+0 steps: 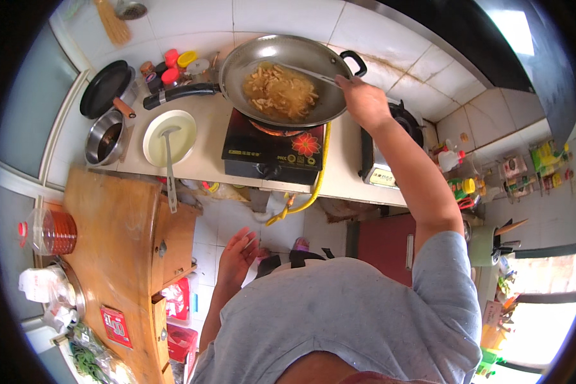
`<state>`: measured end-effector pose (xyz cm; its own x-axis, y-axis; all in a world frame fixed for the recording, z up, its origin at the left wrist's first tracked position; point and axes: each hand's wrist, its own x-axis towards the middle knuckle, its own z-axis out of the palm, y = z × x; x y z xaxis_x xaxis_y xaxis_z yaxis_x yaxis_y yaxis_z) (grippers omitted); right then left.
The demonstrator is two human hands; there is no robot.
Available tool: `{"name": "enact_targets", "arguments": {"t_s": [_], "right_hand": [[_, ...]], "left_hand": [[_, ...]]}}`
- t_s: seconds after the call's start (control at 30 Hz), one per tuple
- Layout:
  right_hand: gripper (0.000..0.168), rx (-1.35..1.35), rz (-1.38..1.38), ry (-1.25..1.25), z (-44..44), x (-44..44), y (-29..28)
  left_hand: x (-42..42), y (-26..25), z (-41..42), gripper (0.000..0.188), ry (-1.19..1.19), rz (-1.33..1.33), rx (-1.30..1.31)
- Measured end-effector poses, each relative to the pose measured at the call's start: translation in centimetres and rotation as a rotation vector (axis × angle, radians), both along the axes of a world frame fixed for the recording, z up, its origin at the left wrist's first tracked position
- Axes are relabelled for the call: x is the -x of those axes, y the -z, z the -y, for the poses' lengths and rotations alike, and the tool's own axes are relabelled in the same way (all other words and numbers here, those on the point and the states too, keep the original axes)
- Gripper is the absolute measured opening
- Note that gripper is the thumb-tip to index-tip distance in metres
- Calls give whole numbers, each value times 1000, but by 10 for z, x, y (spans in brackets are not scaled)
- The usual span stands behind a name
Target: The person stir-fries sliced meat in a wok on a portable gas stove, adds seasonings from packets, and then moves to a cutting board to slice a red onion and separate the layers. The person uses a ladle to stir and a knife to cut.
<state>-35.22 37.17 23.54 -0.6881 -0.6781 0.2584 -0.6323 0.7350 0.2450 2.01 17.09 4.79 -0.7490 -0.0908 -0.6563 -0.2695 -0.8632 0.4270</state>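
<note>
My right hand [365, 99] grips the end of a metal cooking spatula [312, 73], whose far end reaches down into a large steel wok [326, 103]. Strips of food, perhaps meat, [281, 91] lie in brownish liquid in the wok. The wok rests on a black gas stove [269, 156] with a red flower printed on top; an orange glow shows under the wok. Its long black handle [182, 93] points left, and a loop handle [355, 63] sits at the far right. My left hand [238, 254] hangs low by my body, fingers apart, holding nothing.
A white bowl [187, 120] of pale liquid with a ladle [169, 163] stands left of the stove. Nearby are a steel pot [106, 137], a black frying pan [104, 90] and seasoning jars [170, 76]. A yellow gas hose [322, 180] hangs over the counter edge. A wooden cabinet [110, 230] flanks my left.
</note>
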Motion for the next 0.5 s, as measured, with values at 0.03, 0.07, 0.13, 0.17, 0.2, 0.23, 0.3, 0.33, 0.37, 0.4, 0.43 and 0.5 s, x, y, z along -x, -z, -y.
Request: {"name": "enact_targets", "arguments": {"t_s": [0.03, 0.07, 0.13, 0.17, 0.2, 0.23, 0.3, 0.33, 0.37, 0.4, 0.43, 0.5], "right_hand": [[41, -27, 0, -12, 3, 5, 7], [41, -54, -1, -23, 1, 7, 11], [43, -77, 32, -4, -21, 7, 9], [43, -89, 47, 5, -31, 5, 7], [47, -126, 116, 119, -39, -7, 3], [48, -110, 101, 124, -44, -6, 8], [48, -78, 79, 178, -58, -6, 24], [46, -137, 97, 219, -59, -9, 30], [53, -93, 99, 270, -71, -2, 47], [53, -53, 111, 255, -81, 6, 66], [51, -33, 77, 226, -80, -4, 66], [54, 137, -211, 153, -75, -47, 49]], "left_hand": [[0, -3, 0, 31, -3, -7, -4], [-1, -7, 0, 31, -4, -14, -8], [-4, -7, 6, 31, -28, -11, -14], [-10, -5, 9, 31, -38, -2, -15], [-14, -2, 8, 32, -34, 13, -19], [-15, 4, 6, 33, -29, 10, -28], [-13, 17, 2, 35, 23, 15, -44], [-10, 13, -2, 36, 73, 56, -35], [-2, 3, -10, 36, 145, 90, -23], [7, 0, -16, 36, 225, 122, -11], [12, 5, -20, 36, 277, 117, 15], [19, 17, -22, 37, 395, 110, 53]]}}
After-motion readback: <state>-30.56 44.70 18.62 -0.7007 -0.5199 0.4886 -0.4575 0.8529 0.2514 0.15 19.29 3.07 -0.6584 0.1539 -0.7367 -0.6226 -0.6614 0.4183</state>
